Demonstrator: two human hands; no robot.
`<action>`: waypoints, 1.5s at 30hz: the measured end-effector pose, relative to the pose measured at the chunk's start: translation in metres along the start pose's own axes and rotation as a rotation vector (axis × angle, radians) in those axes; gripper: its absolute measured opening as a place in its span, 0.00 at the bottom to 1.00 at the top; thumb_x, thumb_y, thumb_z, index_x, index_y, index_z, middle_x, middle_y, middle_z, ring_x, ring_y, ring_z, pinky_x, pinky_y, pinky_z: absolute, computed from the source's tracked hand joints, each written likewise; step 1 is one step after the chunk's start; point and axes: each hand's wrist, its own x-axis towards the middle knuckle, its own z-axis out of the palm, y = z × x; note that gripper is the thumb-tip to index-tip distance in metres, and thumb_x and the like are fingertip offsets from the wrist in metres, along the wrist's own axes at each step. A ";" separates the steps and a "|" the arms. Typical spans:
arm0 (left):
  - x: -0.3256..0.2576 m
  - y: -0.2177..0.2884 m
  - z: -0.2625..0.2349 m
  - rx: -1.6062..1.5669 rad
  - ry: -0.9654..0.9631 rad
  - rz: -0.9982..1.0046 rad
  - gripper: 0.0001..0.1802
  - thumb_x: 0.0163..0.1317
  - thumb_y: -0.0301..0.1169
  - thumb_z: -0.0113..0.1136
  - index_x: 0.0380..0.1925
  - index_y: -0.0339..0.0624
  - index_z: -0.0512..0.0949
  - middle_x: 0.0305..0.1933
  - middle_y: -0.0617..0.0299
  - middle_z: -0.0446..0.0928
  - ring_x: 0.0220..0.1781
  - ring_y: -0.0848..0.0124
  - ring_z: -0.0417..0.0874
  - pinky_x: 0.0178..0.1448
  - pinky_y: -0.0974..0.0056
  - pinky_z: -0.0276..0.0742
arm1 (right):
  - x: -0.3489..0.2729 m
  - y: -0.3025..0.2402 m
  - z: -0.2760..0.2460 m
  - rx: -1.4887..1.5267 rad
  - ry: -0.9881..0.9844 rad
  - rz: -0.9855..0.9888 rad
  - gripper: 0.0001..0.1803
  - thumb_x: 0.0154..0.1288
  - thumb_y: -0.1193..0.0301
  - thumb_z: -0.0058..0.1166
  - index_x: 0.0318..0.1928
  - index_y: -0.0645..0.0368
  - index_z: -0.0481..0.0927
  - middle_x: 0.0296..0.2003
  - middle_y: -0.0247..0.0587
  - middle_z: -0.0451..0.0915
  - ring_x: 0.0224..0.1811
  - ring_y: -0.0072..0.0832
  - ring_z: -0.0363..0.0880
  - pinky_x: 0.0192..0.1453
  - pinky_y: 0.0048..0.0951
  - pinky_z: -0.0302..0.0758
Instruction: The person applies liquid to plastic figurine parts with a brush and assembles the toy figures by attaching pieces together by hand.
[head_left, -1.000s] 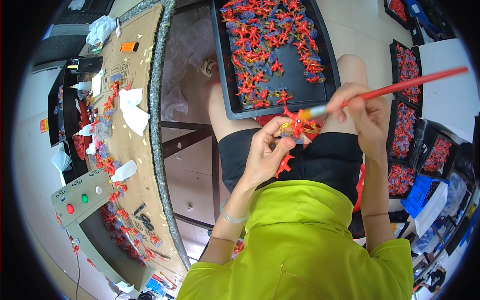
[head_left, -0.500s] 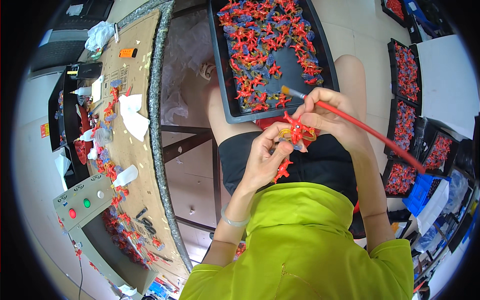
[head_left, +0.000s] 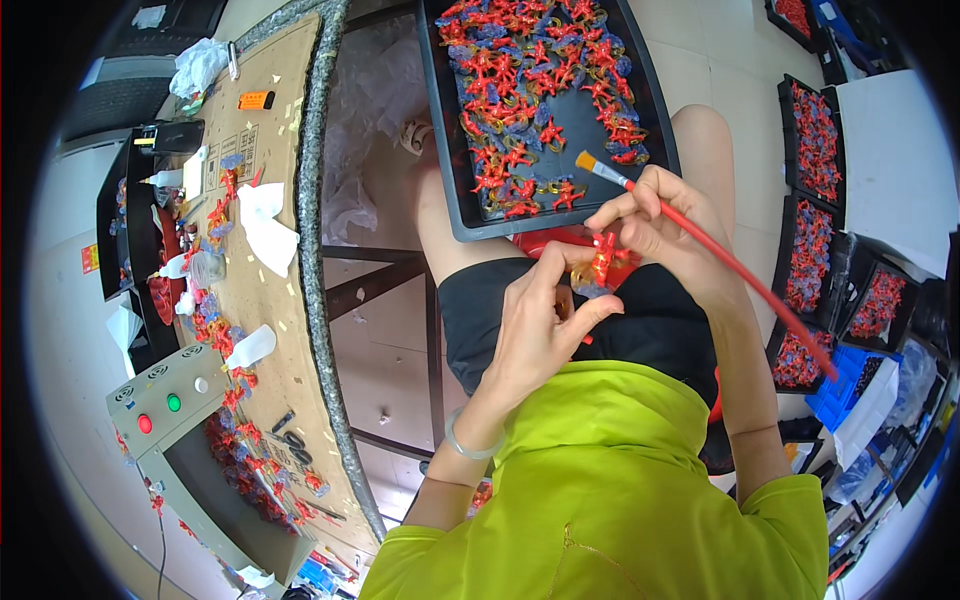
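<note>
Above my lap, my left hand (head_left: 535, 320) is closed round a small red toy figure (head_left: 603, 258) with clear yellow and bluish parts, its thumb stretched out to the side. A bit of red (head_left: 587, 340) shows below that hand, perhaps part of a second figure; the palm is hidden. My right hand (head_left: 680, 235) grips a red-handled paintbrush (head_left: 735, 262), which slants across the fingers with its tan bristles up toward the tray. The right fingertips are beside the figure; whether they touch it I cannot tell.
A black tray (head_left: 455, 205) of similar figures lies just beyond my hands, by my knees. To the left, a worktable (head_left: 285, 330) carries a white bottle (head_left: 250, 347), an orange-and-black item (head_left: 257, 100), loose figures and a grey machine (head_left: 165, 400). More filled trays (head_left: 808, 250) stand at right.
The figure has turned in my left hand and stands more upright. My left thumb has come away from it. The brush tip has swung slightly up and to the right.
</note>
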 end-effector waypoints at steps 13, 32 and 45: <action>0.003 -0.030 0.004 -0.653 0.037 -0.029 0.29 0.62 0.44 0.61 0.54 0.32 0.70 0.46 0.62 0.77 0.40 0.81 0.75 0.44 0.77 0.69 | -0.013 0.005 0.017 -0.148 0.143 -0.220 0.17 0.59 0.86 0.54 0.25 0.58 0.60 0.30 0.48 0.80 0.35 0.22 0.81 0.40 0.24 0.79; 0.002 -0.021 -0.006 -0.866 -0.104 -0.342 0.13 0.67 0.33 0.52 0.43 0.34 0.76 0.40 0.58 0.80 0.19 0.84 0.69 0.25 0.75 0.66 | -0.010 0.014 0.020 0.144 0.177 -0.080 0.14 0.61 0.85 0.54 0.31 0.59 0.62 0.33 0.53 0.80 0.29 0.23 0.80 0.37 0.23 0.79; 0.000 -0.027 -0.006 -1.377 -0.215 -0.385 0.20 0.72 0.35 0.39 0.52 0.30 0.70 0.48 0.48 0.77 0.08 0.82 0.58 0.17 0.77 0.56 | -0.028 -0.021 0.010 -0.415 0.021 -0.318 0.17 0.66 0.62 0.53 0.38 0.67 0.82 0.29 0.42 0.80 0.27 0.24 0.76 0.31 0.22 0.70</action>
